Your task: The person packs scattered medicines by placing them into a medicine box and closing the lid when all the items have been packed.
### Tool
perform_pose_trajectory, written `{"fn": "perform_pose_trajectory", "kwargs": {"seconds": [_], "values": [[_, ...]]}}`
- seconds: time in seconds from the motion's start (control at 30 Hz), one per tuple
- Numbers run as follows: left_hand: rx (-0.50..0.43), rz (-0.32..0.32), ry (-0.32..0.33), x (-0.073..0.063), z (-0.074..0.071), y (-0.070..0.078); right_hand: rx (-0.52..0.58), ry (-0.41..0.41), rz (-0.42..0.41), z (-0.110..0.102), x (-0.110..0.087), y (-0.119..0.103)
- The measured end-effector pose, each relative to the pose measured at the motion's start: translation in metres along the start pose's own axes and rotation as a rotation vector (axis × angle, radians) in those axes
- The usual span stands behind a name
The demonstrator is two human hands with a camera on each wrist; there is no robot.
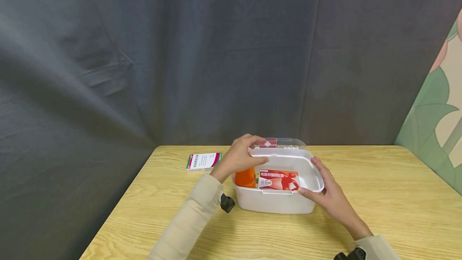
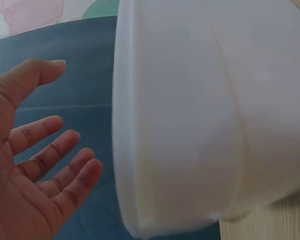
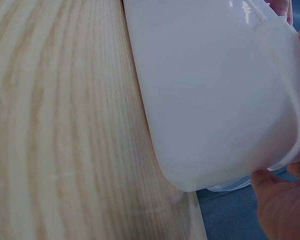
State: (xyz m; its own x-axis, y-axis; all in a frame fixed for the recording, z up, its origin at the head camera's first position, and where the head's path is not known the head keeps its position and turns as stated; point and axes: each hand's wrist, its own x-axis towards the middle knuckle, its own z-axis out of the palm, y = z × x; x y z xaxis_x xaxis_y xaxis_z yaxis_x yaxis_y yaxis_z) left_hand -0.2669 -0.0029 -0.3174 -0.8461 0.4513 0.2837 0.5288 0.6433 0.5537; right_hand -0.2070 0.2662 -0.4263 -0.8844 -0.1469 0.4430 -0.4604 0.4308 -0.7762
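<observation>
A white plastic medicine box (image 1: 276,203) stands on the table with its top uncovered. Inside it are a red and white medicine carton (image 1: 278,180) and an orange item (image 1: 245,178), the latter partly hidden by the left forearm. My left hand (image 1: 242,153) hovers over the box's left side, thumb and fingers spread with nothing between them; the left wrist view shows the bare palm beside the white wall. At the right end, my right hand (image 1: 330,195) holds the box by its corner, thumb at the front rim and fingers along the outer side.
Behind the box, the clear lid (image 1: 290,143) with a white cross on red shows at the back rim. A white, green and magenta carton (image 1: 204,161) lies left of it on the wooden table (image 1: 379,196). A dark curtain (image 1: 231,59) hangs behind the table's back edge.
</observation>
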Motion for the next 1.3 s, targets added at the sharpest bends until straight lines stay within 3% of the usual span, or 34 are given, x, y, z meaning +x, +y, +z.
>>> {"fn": "perform_pose_trajectory", "kwargs": {"seconds": [0.53,0.93,1.3], "values": [[-0.123,0.066,0.172,-0.010,-0.022,-0.033,0.007,-0.008,0.014,-0.002,0.001,-0.001],[-0.099,0.039,0.281,-0.026,-0.042,-0.057,0.033,0.006,0.000,0.000,0.001,-0.001],[-0.110,-0.053,0.276,-0.037,-0.053,-0.084,0.038,0.006,-0.005,0.000,0.000,-0.001]]}}
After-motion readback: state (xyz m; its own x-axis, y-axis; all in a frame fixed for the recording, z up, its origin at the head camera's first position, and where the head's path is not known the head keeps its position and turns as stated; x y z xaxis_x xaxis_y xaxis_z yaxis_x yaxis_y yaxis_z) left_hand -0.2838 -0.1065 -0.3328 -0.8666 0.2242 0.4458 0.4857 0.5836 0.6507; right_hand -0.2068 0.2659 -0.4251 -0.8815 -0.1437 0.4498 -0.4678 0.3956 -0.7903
